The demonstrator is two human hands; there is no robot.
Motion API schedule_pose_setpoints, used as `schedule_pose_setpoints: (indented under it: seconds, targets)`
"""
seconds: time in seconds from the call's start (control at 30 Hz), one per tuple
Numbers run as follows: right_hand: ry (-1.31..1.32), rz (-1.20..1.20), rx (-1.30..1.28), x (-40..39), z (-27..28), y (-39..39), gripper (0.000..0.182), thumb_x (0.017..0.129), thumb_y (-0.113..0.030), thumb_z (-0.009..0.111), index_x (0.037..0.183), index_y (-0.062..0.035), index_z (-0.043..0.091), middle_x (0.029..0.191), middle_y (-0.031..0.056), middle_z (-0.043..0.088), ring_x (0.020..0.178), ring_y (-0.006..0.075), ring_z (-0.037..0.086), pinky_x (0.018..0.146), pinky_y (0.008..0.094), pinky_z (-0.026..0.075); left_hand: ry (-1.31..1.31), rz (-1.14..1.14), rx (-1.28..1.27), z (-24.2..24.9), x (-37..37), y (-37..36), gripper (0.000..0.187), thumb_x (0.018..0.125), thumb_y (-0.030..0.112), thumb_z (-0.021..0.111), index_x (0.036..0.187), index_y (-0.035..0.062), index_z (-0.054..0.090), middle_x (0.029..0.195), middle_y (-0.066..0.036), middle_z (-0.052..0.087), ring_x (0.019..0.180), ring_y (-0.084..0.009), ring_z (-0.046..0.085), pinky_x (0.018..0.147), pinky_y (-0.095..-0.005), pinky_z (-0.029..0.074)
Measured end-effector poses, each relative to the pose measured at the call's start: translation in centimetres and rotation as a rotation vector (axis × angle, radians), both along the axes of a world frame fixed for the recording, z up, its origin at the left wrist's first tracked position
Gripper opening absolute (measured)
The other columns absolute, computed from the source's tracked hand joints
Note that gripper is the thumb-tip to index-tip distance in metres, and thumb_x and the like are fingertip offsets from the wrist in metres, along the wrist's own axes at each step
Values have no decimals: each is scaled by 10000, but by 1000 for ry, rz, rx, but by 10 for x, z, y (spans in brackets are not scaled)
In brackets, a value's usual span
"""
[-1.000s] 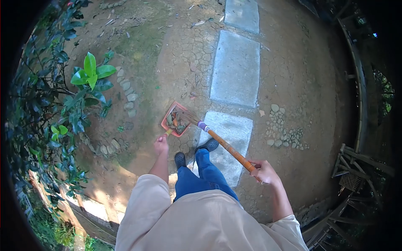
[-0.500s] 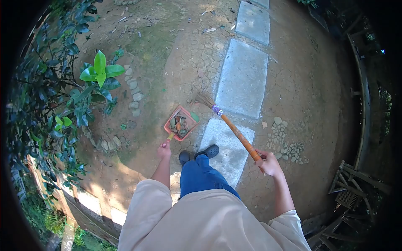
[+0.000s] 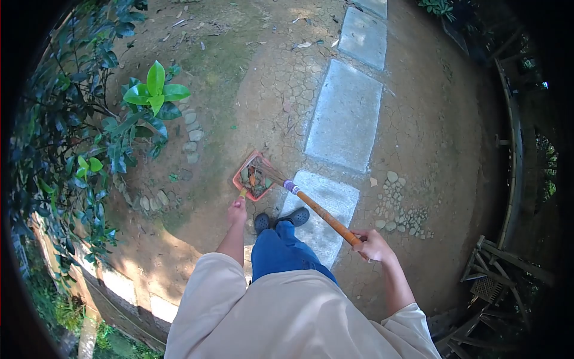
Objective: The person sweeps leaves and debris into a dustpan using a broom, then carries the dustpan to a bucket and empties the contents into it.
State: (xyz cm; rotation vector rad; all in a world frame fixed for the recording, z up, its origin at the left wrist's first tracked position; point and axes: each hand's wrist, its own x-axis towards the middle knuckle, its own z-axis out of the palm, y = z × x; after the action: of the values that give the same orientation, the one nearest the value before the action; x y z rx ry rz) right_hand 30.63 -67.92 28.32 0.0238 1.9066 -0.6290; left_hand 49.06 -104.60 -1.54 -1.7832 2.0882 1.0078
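Note:
My left hand is closed around the short yellowish handle of an orange-red dustpan. Dry leaves and bits of debris lie inside the pan. My right hand grips the far end of a stick broom, which has an orange-brown handle and a purple and white binding. The broom's bristles reach over the right side of the dustpan, above the leaves. Both tools are low, in front of my dark clogs.
Concrete slabs form a path running away over cracked bare soil. A leafy shrub grows on the left, with stones set near it. Pebbles are embedded at right. A wooden structure stands at the lower right.
The broom has swung left, its bristles moving from the ground beside the dustpan to over the pan. My right hand has shifted slightly left and down. The dustpan stays nearly in place.

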Motion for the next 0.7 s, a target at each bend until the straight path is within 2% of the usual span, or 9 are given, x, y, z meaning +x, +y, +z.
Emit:
schedule_pose_setpoints:
  seconds: [0.07, 0.17, 0.3, 0.47, 0.6, 0.7]
  targets:
    - [-37, -64, -34, 6, 16, 4, 634, 700, -127, 684, 1307, 29, 592, 674, 100, 653, 476, 136, 559, 447, 304, 446, -20, -25, 9, 11, -6, -3, 464, 905, 511, 550, 1123, 116, 660, 1095, -194, 681, 1040, -400, 638, 885, -499, 498]
    - [-22, -49, -17, 8, 42, -3, 656, 702, -85, 645, 1348, -3, 569, 784, 91, 675, 470, 115, 542, 433, 273, 444, -49, -77, 41, 13, -5, -8, 459, 912, 504, 539, 1133, 120, 660, 1120, -189, 674, 1051, -394, 637, 892, -491, 503]
    - [48, -39, -2, 7, 50, -6, 651, 711, -77, 634, 1354, 0, 563, 776, 92, 673, 462, 118, 541, 426, 276, 437, -81, -47, 56, 22, -3, -12, 430, 919, 485, 533, 1140, 141, 667, 1126, -185, 674, 1054, -382, 641, 890, -488, 506]
    - [121, -84, -34, 0, 46, -12, 648, 699, -96, 693, 1321, 41, 575, 730, 119, 671, 471, 132, 564, 437, 296, 444, -15, 45, 25, 26, 11, -17, 392, 899, 473, 572, 1102, 164, 701, 1080, -178, 691, 1038, -375, 647, 881, -487, 507]
    - [196, -56, -32, -6, 23, -26, 653, 701, -108, 683, 1325, 46, 568, 695, 118, 665, 473, 143, 578, 470, 306, 466, 22, 129, 20, 2, 24, -25, 384, 875, 475, 606, 1082, 171, 716, 1066, -172, 696, 1022, -369, 652, 877, -476, 506]
    - [234, -20, -18, -11, 0, -42, 656, 705, -123, 673, 1330, 43, 566, 665, 119, 656, 487, 158, 599, 506, 319, 488, 23, 179, 40, 5, 23, -27, 391, 872, 481, 611, 1084, 170, 717, 1069, -165, 698, 1028, -360, 651, 884, -466, 503]
